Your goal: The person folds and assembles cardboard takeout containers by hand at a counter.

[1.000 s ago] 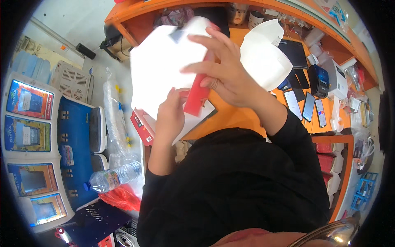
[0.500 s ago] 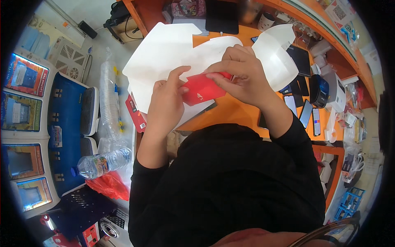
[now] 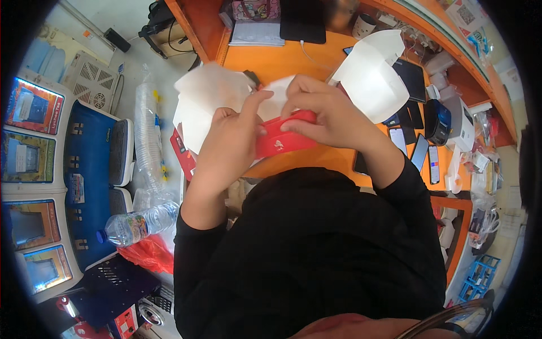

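A cardboard carton, red outside and white inside, is held partly folded over the orange table (image 3: 324,59). Its red panel (image 3: 285,142) faces me and bears a small pale print. My left hand (image 3: 226,144) grips the panel's left end with the thumb, its index finger raised. My right hand (image 3: 327,112) is closed on the panel's right part, thumb in front and fingers curled over the top edge. The carton's white inner side (image 3: 206,99) rises blurred beyond my left hand. A second white open carton piece (image 3: 375,82) lies to the right of my right hand.
A clear water bottle (image 3: 138,225), stacked plastic cups (image 3: 148,135) and a red plastic bag (image 3: 149,252) are on the left counter beside a drink dispenser (image 3: 93,186). Several phones (image 3: 419,153) lie right; a black tablet (image 3: 303,22) and a patterned cup (image 3: 365,27) stand farther back.
The large white flaps have swung left and folded inward, uncovering more of the orange table. The red panel has turned more level, and both hands have shifted with it.
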`<state>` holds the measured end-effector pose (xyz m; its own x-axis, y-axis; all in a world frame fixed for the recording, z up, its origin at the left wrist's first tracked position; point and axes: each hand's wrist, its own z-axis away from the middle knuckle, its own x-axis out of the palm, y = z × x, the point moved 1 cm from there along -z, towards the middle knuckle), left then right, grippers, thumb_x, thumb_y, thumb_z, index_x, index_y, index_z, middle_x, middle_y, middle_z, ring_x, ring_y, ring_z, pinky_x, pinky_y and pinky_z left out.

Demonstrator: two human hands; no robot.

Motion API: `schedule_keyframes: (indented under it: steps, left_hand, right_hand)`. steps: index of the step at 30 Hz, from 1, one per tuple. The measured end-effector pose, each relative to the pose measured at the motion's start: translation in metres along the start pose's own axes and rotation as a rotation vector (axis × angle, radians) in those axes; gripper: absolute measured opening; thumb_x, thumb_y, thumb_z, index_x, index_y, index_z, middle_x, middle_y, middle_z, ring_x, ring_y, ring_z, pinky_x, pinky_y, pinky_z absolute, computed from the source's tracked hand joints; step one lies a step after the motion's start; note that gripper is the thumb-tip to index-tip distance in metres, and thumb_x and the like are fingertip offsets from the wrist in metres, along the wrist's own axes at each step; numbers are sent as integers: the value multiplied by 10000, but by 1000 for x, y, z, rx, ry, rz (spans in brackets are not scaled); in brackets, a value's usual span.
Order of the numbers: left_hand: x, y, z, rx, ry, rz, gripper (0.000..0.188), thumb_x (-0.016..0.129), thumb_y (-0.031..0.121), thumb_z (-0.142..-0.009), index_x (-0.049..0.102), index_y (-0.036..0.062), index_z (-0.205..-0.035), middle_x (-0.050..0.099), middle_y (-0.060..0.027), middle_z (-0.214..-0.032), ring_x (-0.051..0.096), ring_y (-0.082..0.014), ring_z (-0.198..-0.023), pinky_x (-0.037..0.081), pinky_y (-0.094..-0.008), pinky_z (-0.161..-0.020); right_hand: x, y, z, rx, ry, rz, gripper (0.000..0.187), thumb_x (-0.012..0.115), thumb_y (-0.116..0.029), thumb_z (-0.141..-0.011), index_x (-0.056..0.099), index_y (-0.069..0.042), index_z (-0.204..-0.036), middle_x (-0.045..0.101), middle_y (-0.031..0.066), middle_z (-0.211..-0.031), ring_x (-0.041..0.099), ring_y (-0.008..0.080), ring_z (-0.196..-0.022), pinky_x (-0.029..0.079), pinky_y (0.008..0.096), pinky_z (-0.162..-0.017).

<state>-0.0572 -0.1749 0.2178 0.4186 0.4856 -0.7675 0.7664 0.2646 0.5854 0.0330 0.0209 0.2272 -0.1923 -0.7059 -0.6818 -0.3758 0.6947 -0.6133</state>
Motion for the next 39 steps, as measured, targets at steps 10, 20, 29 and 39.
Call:
schedule_keyframes:
  steps: [10, 20, 29, 39]
  left_hand:
    - [-7, 1, 3, 561, 487, -169, 1042, 873, 354, -687, 270, 70, -1487, 462, -278, -1336, 521, -448, -1169, 425, -476, -977]
    - [46, -10, -1, 231, 615, -154, 1138, 915, 325, -476, 275, 107, -1391, 183, -341, -1419, 246, -501, -1324, 323, -564, -1069]
    - [54, -9, -4, 296, 626, -94, 1084, 891, 310, -495, 291, 132, -1381, 236, -304, -1377, 310, -475, -1281, 331, -574, -1050]
    - [45, -53, 0, 465, 812, -231, 1215, 915, 522, -530, 244, 192, -1487, 376, -197, -1303, 452, -369, -1166, 397, -497, -928]
  right_hand:
    - [20, 17, -7, 451, -36, -489, 339, 536, -337, -999, 631, -13, -1011, 669, 85, -828, 654, 146, -775, 508, 300, -714]
    - [43, 11, -6, 401, 256, -873, 318, 436, -328, -1053, 564, -38, -1070, 595, 46, -944, 555, 96, -860, 462, 261, -795]
    - [48, -8, -7, 417, 248, -985, 310, 486, -288, -1040, 564, -15, -1163, 630, 73, -1006, 583, 107, -904, 487, 280, -805]
    - [-3, -43, 18, 280, 429, -1042, 327, 591, -272, -995, 603, 4, -1169, 678, 56, -1019, 635, 105, -899, 508, 259, -801]
